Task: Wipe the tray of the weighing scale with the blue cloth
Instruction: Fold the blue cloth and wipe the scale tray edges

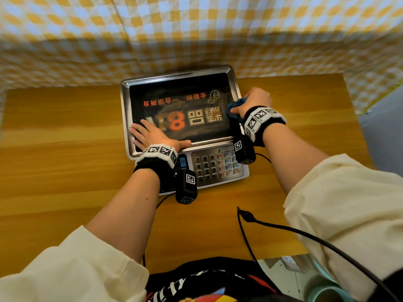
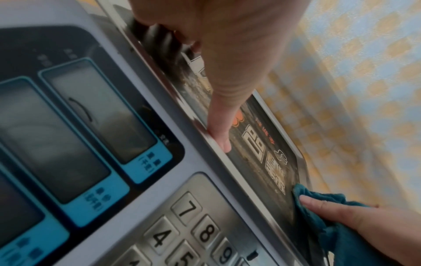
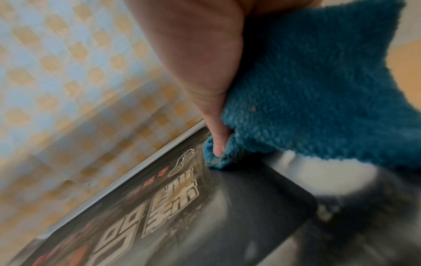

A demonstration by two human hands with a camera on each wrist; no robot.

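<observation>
The weighing scale sits on the wooden table, its steel tray (image 1: 125, 105) carrying a black printed sheet with orange and gold characters. My left hand (image 1: 150, 136) lies flat on the tray's near-left corner, fingers spread, the thumb (image 2: 222, 129) along the front rim. My right hand (image 1: 254, 102) grips the bunched blue cloth (image 1: 235, 107) and presses it on the tray's right edge. In the right wrist view the thumb (image 3: 216, 126) pins the blue cloth (image 3: 307, 90) against the tray (image 3: 145, 167). The left wrist view shows the cloth (image 2: 323, 207) at the tray's right rim (image 2: 282, 129).
The scale's keypad (image 1: 216, 164) and blue-framed displays (image 2: 95, 126) face me below the tray. A yellow and white checked cloth (image 1: 196, 35) hangs right behind the scale. Black cables (image 1: 283, 227) trail across the near table. Bare wood (image 1: 54, 149) lies to the left and right.
</observation>
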